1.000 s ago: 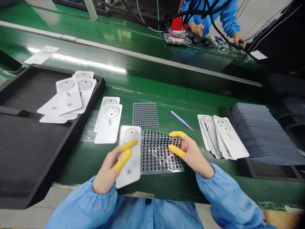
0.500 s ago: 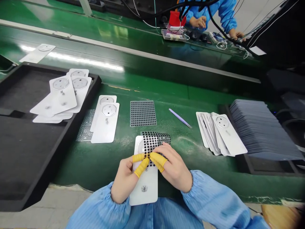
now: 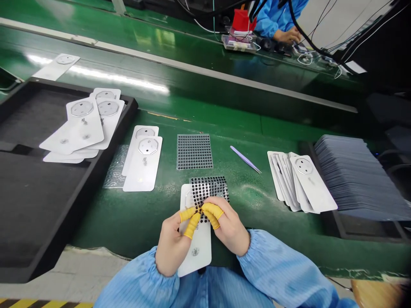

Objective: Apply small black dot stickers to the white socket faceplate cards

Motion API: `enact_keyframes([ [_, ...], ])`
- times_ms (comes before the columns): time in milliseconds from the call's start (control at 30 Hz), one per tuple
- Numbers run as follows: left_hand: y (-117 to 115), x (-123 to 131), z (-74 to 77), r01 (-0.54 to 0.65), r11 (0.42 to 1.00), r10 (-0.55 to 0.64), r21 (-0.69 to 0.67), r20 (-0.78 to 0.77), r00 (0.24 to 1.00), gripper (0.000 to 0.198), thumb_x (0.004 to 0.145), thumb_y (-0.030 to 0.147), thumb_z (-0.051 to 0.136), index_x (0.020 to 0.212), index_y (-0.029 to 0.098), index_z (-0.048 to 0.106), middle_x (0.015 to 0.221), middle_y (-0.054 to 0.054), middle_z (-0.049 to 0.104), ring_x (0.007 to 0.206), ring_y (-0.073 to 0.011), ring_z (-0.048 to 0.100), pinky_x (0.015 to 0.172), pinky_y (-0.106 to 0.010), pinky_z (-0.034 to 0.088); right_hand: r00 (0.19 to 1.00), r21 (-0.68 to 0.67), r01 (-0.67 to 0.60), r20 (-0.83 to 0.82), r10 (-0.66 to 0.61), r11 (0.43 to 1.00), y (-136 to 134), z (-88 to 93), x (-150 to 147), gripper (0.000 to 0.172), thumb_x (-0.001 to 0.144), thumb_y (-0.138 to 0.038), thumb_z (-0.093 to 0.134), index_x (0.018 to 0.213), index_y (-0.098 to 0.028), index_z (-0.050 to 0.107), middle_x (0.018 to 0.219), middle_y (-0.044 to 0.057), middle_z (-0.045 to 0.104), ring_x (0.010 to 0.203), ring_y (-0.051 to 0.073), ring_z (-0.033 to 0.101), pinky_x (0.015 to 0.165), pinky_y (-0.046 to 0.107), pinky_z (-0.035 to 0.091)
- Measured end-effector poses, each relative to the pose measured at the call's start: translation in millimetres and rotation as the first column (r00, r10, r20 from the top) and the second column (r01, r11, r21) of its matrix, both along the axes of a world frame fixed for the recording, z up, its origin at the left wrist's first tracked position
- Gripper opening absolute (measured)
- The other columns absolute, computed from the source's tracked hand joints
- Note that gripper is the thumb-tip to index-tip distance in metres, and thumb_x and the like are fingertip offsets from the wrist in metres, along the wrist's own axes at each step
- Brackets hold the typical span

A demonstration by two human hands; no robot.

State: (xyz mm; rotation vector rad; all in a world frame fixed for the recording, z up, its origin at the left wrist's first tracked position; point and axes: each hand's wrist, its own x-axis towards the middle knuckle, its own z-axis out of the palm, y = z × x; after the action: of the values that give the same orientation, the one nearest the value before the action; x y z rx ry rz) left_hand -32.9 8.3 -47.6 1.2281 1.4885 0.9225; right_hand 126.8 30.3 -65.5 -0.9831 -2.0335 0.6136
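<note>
Pinching the translucent sheet of black domed dots [image 3: 210, 186] with the right hand [image 3: 231, 231], yellow finger cots [image 3: 213, 209] drawn nearly tip to tip. Meeting that grip with the left hand [image 3: 173, 241], also narrowed to a pinch; cannot tell whether on one dot, on the sheet or on nothing. Spread over the upper part of a white round-cornered panel [image 3: 202, 250], running past its edge toward two o'clock.

Likely to handle as light and floppy, slick on the film, grippier on the dots; best taken by a margin, without creasing. With the panel, expect something thin, stiff and smooth, easily scuffed; best held by the long edges, clear of the round mark near six o'clock.

Note on the green worktop [image 3: 253, 214], reckoned from the hands, a second dot sheet [image 3: 194, 152] flat at twelve o'clock and lilac tweezers [image 3: 245, 159] between one and two.
</note>
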Motion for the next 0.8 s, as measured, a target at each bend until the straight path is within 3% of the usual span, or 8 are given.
enact_keyframes([
  [133,1,0,-3.1,0.008,1.0,-0.007,0.027,-0.043,0.999,0.02,0.078,0.018,0.059,0.091,0.014,0.074,0.083,-0.008,0.074,0.072,-0.0218,0.069,0.064,-0.03,0.056,1.0,-0.05,-0.003,-0.004,0.002,0.999,-1,-9.0,-2,0.032,0.088,-0.006,0.045,0.117,-0.018,0.048,0.107,0.012,0.055,0.1,0.021,0.054,0.083,0.038,0.052],
  [367,8,-7,-9.1,0.091,0.996,-0.091,0.007,-0.068,0.994,0.02,0.076,0.018,0.06,0.09,0.015,0.075,0.087,-0.009,0.075,0.08,-0.0248,0.07,0.074,-0.034,0.056,0.99,-0.333,0.105,-0.056,-0.13,0.937,3,-4.6,-10,0.016,0.091,-0.01,0.039,0.096,-0.02,0.051,0.1,0.008,0.053,0.094,0.018,0.053,0.084,0.034,0.049],
  [533,4,-28,-5.6,0.128,0.987,-0.13,-0.096,-0.015,0.991,0.028,0.077,0.031,0.066,0.1,0.015,0.072,0.096,-0.011,0.074,0.082,-0.0257,0.07,0.072,-0.033,0.058,0.978,-0.32,0.147,-0.097,-0.186,0.936,6,-8.1,-6,0.019,0.09,-0.008,0.04,0.097,-0.02,0.052,0.098,0.007,0.053,0.093,0.017,0.054,0.084,0.033,0.048],
  [633,-7,-45,5.2,-0.087,0.993,0.089,-0.079,0.019,0.996,0.055,0.078,0.035,0.067,0.127,0.015,0.055,0.102,-0.01,0.073,0.081,-0.0251,0.07,0.068,-0.032,0.059,0.981,-0.233,0.146,-0.09,-0.171,0.961,6,-6.0,-4,0.017,0.09,-0.008,0.044,0.097,-0.02,0.054,0.097,0.006,0.054,0.092,0.016,0.055,0.083,0.032,0.049],
  [733,-20,-44,20.0,-0.361,0.932,0.362,-0.015,0.048,0.931,0.073,0.078,0.033,0.069,0.141,0.017,0.035,0.089,-0.006,0.074,0.072,-0.0238,0.071,0.063,-0.031,0.059,0.974,-0.168,0.17,-0.118,-0.191,0.971,5,8.5,-3,0.019,0.088,-0.005,0.048,0.097,-0.02,0.055,0.095,0.005,0.056,0.087,0.014,0.056,0.077,0.029,0.05],
  [800,-25,-31,28.2,-0.376,0.927,0.375,-0.012,0.092,0.922,0.07,0.077,0.031,0.07,0.138,0.017,0.038,0.082,-0.005,0.075,0.065,-0.0234,0.071,0.058,-0.03,0.059,0.97,-0.073,0.197,-0.127,-0.205,0.978,2,22.0,-4,0.024,0.086,-0.003,0.05,0.099,-0.021,0.056,0.093,0.005,0.057,0.084,0.015,0.057,0.073,0.029,0.051],
])
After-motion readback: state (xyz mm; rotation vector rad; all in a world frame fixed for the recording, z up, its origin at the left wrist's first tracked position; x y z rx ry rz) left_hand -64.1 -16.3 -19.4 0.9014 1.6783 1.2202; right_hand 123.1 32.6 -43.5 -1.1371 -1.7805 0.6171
